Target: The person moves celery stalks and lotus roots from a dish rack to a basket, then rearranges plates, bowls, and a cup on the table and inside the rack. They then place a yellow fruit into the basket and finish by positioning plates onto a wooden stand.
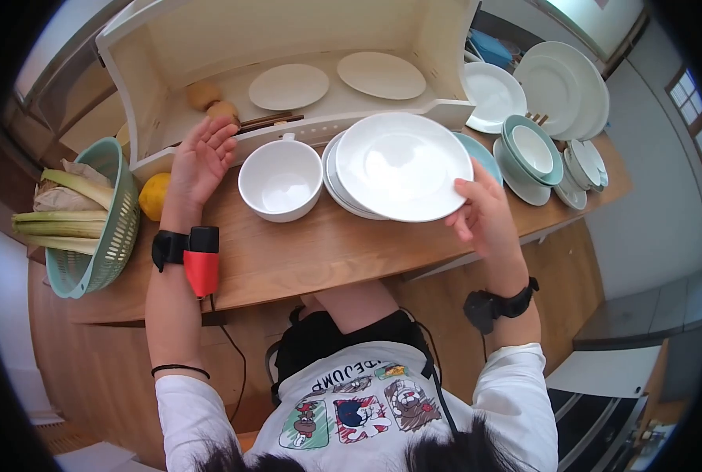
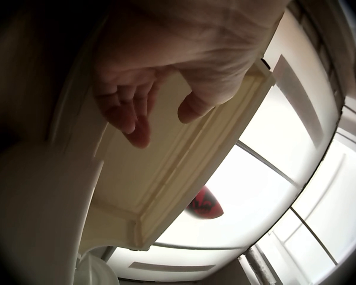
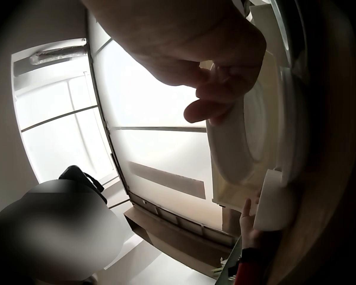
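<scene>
My right hand pinches the right edge of a round white plate, thumb on its upper face. The plate is tilted over a stack of white plates, which it partly hides. Its pale rim also shows beneath my right fingers in the right wrist view. My left hand is raised palm-up at the front edge of the cream cabinet, holding nothing, its fingers loosely bent. Just right of it stands a large white cup with its handle toward the cabinet.
Two white plates, one left and one right, lie inside the cabinet near brown round items. A green basket of vegetables and a yellow fruit stand left. Bowls and large plates crowd the right.
</scene>
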A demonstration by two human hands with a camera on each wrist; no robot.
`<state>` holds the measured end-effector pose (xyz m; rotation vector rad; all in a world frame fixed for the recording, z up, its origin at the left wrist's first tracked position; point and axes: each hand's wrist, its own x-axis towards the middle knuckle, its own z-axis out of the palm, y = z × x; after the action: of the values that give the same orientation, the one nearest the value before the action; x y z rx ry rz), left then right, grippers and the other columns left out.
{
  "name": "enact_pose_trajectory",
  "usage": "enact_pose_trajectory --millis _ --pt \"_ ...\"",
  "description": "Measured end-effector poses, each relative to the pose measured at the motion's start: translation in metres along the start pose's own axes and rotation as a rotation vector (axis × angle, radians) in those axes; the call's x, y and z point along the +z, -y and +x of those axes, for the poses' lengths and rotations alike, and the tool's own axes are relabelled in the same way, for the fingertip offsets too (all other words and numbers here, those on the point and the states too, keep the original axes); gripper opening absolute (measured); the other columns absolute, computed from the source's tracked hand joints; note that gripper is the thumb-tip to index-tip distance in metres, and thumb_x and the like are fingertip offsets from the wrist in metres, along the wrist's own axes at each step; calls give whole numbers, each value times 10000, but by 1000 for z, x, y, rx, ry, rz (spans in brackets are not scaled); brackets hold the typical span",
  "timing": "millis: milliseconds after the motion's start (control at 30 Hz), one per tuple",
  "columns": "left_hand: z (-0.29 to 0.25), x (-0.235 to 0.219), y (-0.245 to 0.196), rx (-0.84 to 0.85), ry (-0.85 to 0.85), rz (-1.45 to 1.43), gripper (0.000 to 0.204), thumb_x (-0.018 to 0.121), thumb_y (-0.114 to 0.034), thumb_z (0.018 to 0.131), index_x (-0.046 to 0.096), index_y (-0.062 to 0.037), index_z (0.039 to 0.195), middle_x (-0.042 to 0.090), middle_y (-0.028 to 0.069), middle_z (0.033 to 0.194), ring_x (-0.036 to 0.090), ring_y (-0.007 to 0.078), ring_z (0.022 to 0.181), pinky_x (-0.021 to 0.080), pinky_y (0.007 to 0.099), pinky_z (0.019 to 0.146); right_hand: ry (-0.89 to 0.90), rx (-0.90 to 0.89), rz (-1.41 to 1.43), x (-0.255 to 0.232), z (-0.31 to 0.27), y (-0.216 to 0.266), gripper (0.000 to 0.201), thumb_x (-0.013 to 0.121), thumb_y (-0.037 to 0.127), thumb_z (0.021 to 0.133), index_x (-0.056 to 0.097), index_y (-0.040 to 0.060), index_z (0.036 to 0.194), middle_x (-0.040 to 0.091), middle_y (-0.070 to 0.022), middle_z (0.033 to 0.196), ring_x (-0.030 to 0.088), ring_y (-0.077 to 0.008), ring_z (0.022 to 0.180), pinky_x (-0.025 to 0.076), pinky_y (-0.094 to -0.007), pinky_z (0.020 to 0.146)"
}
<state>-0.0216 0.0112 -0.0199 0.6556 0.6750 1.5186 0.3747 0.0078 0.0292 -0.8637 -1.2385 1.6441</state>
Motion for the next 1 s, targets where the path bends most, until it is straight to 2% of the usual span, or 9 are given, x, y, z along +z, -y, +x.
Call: enact_pose_trajectory --millis 200,267,300,467,567,667,767,900,1000 --pt "-6 25 8 -96 109 99 390 415 -301 903 473 -1 1144 598 125 1004 581 195 895 469 288 787 61 -129 -21 1 18 24 376 437 99 820 380 -50 1160 563 -121 615 474 -105 344 324 -172 289" --pt "-10 33 10 -137 101 187 415 401 -347 904 479 -18 1144 590 114 1030 555 186 965 427 297 859 19 -167 -14 2 29 30 363 440 100 820 393 -52 1146 562 -124 614 462 -109 336 320 -177 292" --pt "-9 30 10 -156 150 206 423 385 -359 908 481 -27 1152 579 114 1065 531 187 1020 399 306 895 20 -171 -26 -2 36 31 349 441 95 818 404 -51 1133 564 -129 630 467 -108 358 331 -182 311" --pt "-9 32 16 -183 137 308 415 402 -354 901 484 -45 1166 566 97 1104 529 173 1023 399 297 886 -32 -208 38 -7 65 27 339 443 88 816 403 -47 1125 566 -138 670 492 -107 417 342 -182 343" --pt "-8 31 16 -215 108 303 392 402 -305 905 465 -26 1173 544 126 1133 511 203 1060 397 319 913 -79 -200 23 -5 64 24 365 445 89 817 387 -52 1148 565 -132 668 503 -113 414 340 -185 324" --pt "-10 36 14 -231 94 297 399 408 -311 902 460 -26 1177 546 126 1129 511 203 1058 397 320 913 2 -139 -33 -4 47 23 409 447 85 815 361 -55 1189 569 -127 669 509 -118 398 350 -189 303" --pt "-10 37 15 -220 74 316 404 410 -316 901 456 -28 1180 547 128 1125 513 203 1054 399 320 911 191 29 -6 -8 34 20 476 454 76 814 310 -49 1250 575 -143 608 499 -126 351 388 -192 305" --pt "-12 41 15 -209 59 364 446 428 -370 887 461 -43 1189 554 107 1124 518 173 1031 389 303 893 229 179 -97 -19 29 12 501 458 78 818 280 -29 1275 579 -151 591 509 -128 356 396 -197 312" --pt "-11 37 15 -212 79 337 452 435 -374 883 461 -43 1190 552 114 1124 517 176 1035 390 303 895 275 219 -105 -27 33 8 490 455 83 828 286 -23 1275 577 -142 595 505 -119 358 391 -192 315"
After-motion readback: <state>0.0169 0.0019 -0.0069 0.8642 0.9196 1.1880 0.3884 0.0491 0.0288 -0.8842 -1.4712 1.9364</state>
